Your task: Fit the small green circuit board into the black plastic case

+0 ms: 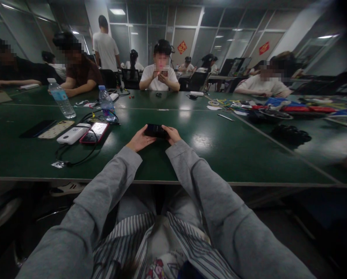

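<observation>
1. Head camera view, looking forward and down. A person in grey sleeves sits at a dark green table (225,159), its surface glossy and crossed by pale seams.
2. The left hand (140,140) and right hand (172,135) are partly closed around opposite ends of a black phone (156,131), held just above the table's near part, between them. Their thumbs lie at its edges.
3. Left of the hands lie a red-edged phone (94,133) with a lit screen, a white power bank (70,135) with a black cable, a spotted phone case (56,129) and a dark flat phone (36,129). Beyond these stand two water bottles (62,99) with blue labels.
4. Right of the hands, farther off, are a white pen (225,117), a black bundle (291,134) and a heap of coloured cables (304,109).
5. Directly beyond the hands, across the table, a co-worker (158,81) in white holds a phone. Others sit on both sides; one stands with back turned. Behind is a glass partition (156,23) under bright ceiling lights.
6. Red diamond-shaped papers (182,47) with gold markings hang there. Those markings, the bottle labels and the black phone's screen text are too blurred to read.
</observation>
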A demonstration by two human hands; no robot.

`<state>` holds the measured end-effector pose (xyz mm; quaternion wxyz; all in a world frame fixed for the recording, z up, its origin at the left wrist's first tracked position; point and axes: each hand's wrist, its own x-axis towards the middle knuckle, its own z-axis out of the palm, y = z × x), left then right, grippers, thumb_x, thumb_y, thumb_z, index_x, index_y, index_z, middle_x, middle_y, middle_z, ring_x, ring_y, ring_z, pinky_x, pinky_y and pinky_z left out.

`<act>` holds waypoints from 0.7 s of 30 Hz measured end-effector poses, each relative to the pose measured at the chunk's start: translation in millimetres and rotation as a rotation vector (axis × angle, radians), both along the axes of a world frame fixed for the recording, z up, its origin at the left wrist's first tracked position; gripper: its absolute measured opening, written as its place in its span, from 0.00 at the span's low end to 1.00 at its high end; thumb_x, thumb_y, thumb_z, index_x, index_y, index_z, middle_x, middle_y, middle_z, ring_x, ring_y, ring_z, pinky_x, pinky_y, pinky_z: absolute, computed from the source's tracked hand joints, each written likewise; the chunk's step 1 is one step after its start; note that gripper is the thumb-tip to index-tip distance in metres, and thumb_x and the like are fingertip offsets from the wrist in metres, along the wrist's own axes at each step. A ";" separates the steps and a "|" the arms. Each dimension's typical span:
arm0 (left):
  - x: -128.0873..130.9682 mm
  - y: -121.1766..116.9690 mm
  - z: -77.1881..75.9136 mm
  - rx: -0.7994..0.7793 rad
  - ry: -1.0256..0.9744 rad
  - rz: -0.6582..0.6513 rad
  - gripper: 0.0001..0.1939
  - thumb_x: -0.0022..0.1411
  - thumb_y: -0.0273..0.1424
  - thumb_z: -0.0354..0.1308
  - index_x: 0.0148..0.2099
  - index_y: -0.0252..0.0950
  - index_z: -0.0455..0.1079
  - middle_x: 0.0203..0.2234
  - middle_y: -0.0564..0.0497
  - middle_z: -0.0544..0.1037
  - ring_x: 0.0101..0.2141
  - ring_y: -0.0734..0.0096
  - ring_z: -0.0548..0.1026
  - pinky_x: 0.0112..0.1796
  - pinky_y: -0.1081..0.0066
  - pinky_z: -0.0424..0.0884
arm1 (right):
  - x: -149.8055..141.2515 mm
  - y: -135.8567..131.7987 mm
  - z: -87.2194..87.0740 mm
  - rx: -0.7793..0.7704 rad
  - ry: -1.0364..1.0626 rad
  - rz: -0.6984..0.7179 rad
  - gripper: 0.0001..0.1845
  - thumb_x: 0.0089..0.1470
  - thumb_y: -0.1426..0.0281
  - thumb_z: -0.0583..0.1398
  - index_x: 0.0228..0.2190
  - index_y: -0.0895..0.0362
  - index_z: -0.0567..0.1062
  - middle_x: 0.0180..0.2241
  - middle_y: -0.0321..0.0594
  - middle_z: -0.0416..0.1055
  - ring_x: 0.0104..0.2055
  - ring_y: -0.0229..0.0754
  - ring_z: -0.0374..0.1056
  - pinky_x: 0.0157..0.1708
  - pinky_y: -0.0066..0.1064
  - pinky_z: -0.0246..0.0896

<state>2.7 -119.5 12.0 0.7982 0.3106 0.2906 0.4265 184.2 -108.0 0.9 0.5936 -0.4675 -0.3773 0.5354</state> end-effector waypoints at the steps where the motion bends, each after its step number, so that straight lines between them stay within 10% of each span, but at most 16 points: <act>1: -0.1 -0.5 -0.1 0.003 0.007 -0.008 0.21 0.64 0.43 0.55 0.52 0.32 0.68 0.36 0.40 0.79 0.41 0.58 0.79 0.49 0.60 0.71 | 0.2 -0.1 0.5 -0.007 0.009 -0.025 0.28 0.39 0.57 0.72 0.39 0.54 0.69 0.28 0.33 0.69 0.29 0.38 0.67 0.29 0.31 0.66; 17: -3.5 1.1 -6.9 0.024 -0.025 -0.046 0.20 0.60 0.50 0.55 0.44 0.39 0.66 0.39 0.39 0.78 0.46 0.56 0.77 0.50 0.55 0.69 | -5.2 -8.6 5.9 -0.073 0.282 0.065 0.09 0.51 0.64 0.64 0.29 0.55 0.71 0.23 0.33 0.68 0.28 0.37 0.67 0.24 0.27 0.65; 21: 5.0 2.7 -11.7 0.185 0.175 0.088 0.10 0.63 0.39 0.53 0.43 0.38 0.65 0.36 0.43 0.78 0.43 0.60 0.78 0.50 0.56 0.68 | -4.8 -13.4 12.0 -0.076 0.282 0.043 0.10 0.53 0.62 0.64 0.29 0.53 0.70 0.26 0.35 0.69 0.32 0.39 0.69 0.27 0.29 0.68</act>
